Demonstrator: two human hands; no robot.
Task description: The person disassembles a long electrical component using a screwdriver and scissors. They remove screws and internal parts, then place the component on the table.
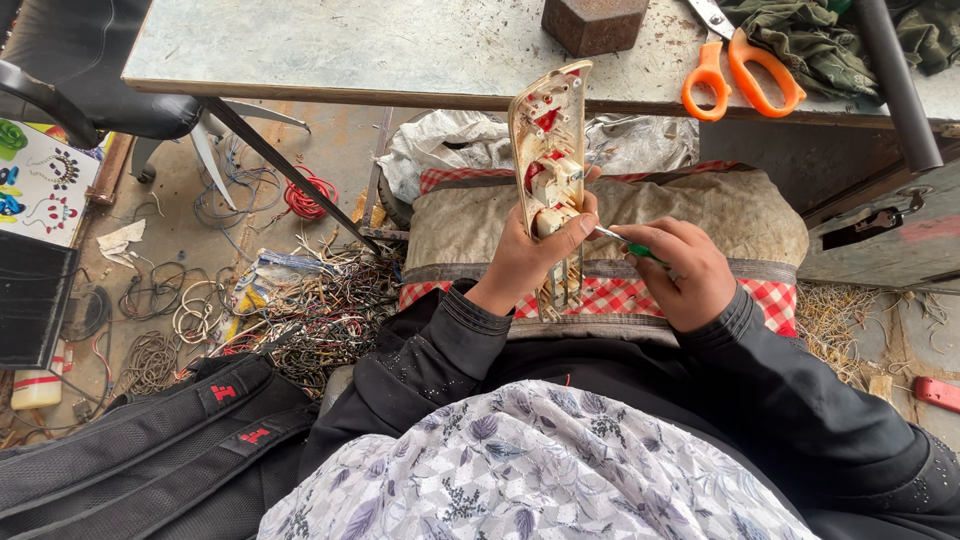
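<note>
Grey worktable across the top, far edge cut off by the frame. Orange-handled scissors lying on it, blades partly out of view. Below, tangled wire scraps on the floor. Held upright over the lap, an opened power-strip casing, clamped in the left hand, lower end hidden behind it. Right hand closed around a green-handled screwdriver, tip probably touching the casing's inside, hard to make out.

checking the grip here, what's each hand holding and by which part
Left hand grips the open socket strip around its lower middle, thumb across the front. Right hand holds a green-handled screwdriver by the handle, tip at the strip.
</note>
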